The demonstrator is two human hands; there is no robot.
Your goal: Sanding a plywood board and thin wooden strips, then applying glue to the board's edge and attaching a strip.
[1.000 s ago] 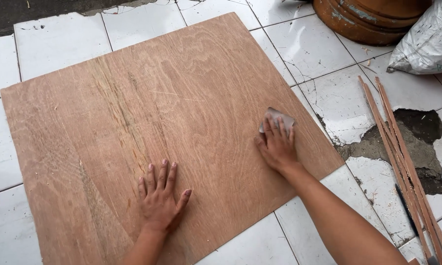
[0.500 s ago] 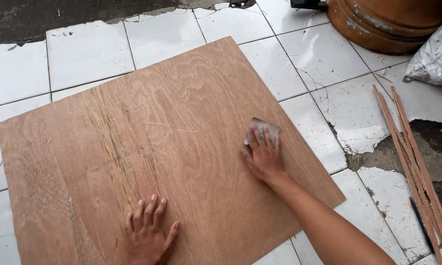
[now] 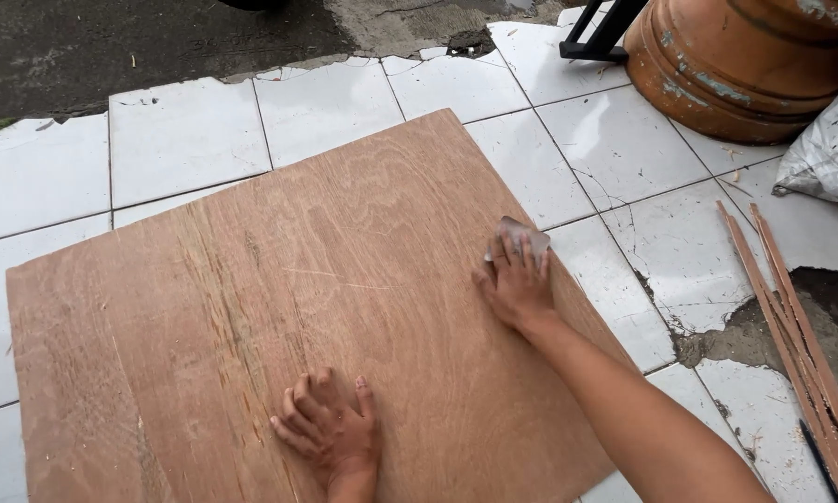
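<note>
Plywood sheet (image 3: 344,279), reddish-brown and grainy, lies flat under both hands.

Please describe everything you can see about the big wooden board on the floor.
The plywood board is a large, thin, reddish-brown rectangle with wavy grain and some pale scratches and rough streaks. It lies flat on the white tiled floor, turned at an angle to the tile lines. The left hand rests on it near the bottom edge; the right hand presses a small greyish piece, probably sandpaper, near its right edge.
</note>
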